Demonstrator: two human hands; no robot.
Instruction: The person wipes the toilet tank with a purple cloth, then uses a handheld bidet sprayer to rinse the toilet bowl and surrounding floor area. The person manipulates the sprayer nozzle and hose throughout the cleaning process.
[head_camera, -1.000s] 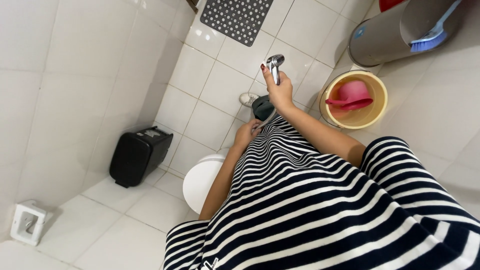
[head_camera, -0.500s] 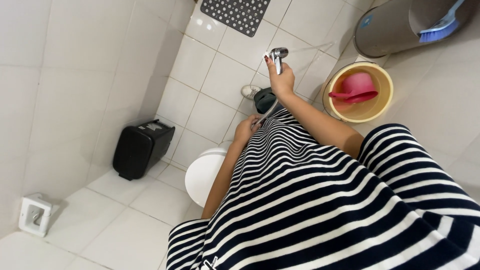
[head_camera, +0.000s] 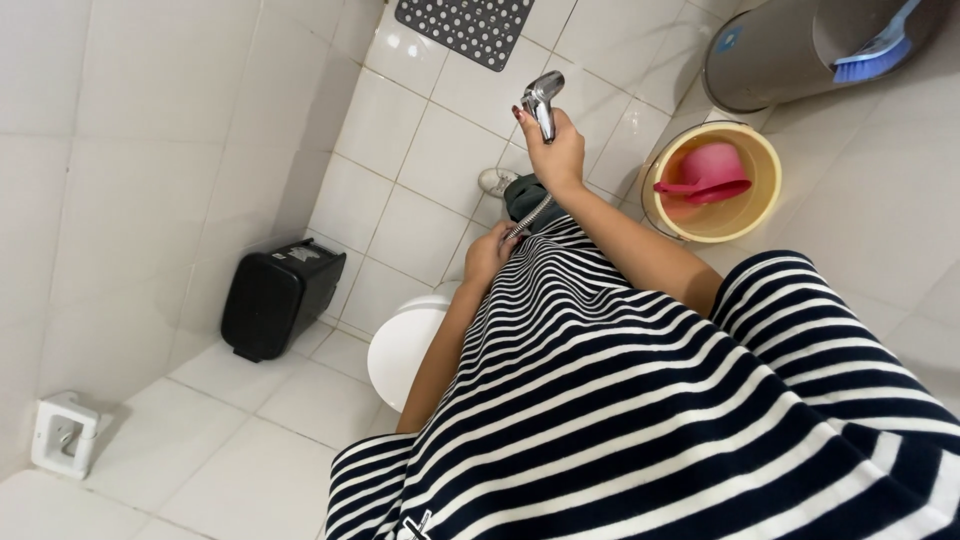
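Observation:
My right hand is raised over the tiled floor, closed round a chrome hand sprayer whose head points up and away. Its metal hose runs down from that fist to my left hand, which grips the hose lower down against my striped clothing. A white toilet sits just below my left arm, partly hidden by my body.
A black bin stands against the left wall. A yellow bucket holding a pink scoop sits at right, beside a grey bin with a blue brush. A grey perforated mat lies at top. A white wall fitting is at lower left.
My right hand with the sprayer has drifted slightly up and right in view as my head shifted. Both hands keep their grip.

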